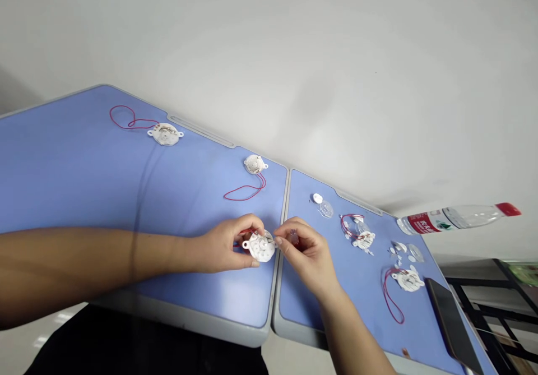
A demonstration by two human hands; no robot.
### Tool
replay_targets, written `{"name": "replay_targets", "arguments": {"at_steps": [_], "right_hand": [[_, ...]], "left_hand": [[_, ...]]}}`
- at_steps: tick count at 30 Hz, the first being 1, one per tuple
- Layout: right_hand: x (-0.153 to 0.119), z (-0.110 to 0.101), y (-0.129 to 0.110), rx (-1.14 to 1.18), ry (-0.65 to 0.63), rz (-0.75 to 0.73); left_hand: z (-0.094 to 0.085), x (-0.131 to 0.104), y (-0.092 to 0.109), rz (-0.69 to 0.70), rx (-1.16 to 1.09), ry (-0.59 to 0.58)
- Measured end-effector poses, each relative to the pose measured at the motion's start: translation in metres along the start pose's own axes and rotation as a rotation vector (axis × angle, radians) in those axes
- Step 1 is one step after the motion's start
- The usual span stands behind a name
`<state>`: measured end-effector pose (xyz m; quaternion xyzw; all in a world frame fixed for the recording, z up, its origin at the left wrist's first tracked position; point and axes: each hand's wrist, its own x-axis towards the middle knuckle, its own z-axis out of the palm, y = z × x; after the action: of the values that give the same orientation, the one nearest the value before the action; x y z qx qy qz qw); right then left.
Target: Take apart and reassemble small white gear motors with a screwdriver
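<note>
Near the gap between two blue desks, my left hand (237,244) grips a round white plastic part (261,247) by its left side, its thumb below and fingers above. Red wire shows between those fingers. Just right of the part is my right hand (303,247), its thumb and index finger pinched at the part's right tab. Whatever is between those fingertips is too small to make out. A small clear, reddish piece (294,237) shows inside the curled fingers of my right hand.
Two similar white parts with red wires lie on the left desk (84,167). The right desk (344,274) bears a clear disc (325,209), wired parts (407,279), loose pieces, a red-capped bottle (458,217) and a dark phone (453,324). A wall stands behind.
</note>
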<state>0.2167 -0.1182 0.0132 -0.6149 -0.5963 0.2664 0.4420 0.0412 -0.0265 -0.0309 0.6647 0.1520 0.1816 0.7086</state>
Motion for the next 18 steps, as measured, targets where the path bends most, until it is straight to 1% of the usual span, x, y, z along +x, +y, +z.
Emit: {"name": "replay_targets", "arguments": {"at_steps": [3,11,14,18], "right_hand": [[-0.002,0.001,-0.001,-0.012,-0.015,-0.01],[-0.002,-0.002,-0.004,-0.075,0.012,-0.003],[-0.006,0.001,-0.007,-0.111,-0.003,-0.046],[-0.013,0.009,-0.008,-0.217,0.008,-0.129]], "left_hand": [[0.0,-0.001,0.0,-0.003,0.02,-0.002],[-0.001,-0.002,-0.001,0.008,0.083,-0.004],[-0.001,-0.002,0.0,0.015,0.073,0.004],[0.001,-0.002,0.001,0.026,0.076,0.009]]}}
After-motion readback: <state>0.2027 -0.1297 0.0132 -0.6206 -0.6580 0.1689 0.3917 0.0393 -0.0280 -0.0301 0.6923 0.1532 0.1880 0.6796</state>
